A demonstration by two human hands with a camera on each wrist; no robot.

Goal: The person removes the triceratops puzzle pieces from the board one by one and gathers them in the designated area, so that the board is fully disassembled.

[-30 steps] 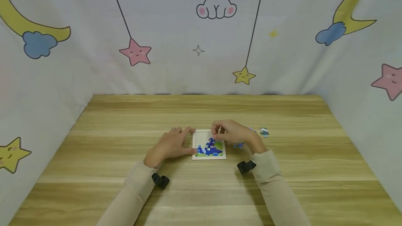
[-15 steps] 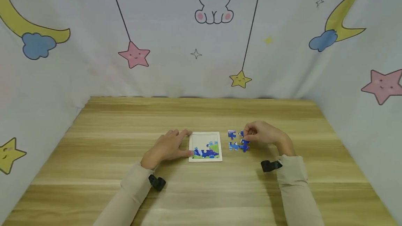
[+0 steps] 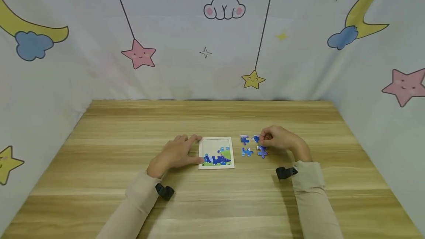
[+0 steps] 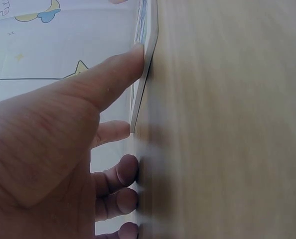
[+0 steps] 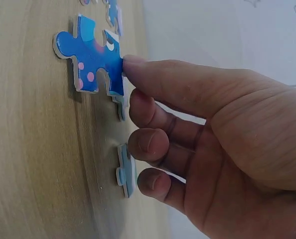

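Text: none legible | Labels, brands: none legible | Numbers, signs: none legible

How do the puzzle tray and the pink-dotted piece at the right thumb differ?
Size: the puzzle tray is much larger than the pink-dotted piece.
Outline: the tray is square with straight pale edges; the piece has knobs and notches.
Surface: the tray is only partly filled, bare at upper left; the piece's visible face is printed all over.
Contact: the left hand touches the tray; the right hand touches the piece.
Shared: both show blue artwork.

Loose pieces [image 3: 246, 152] right of tray [image 3: 210, 146]
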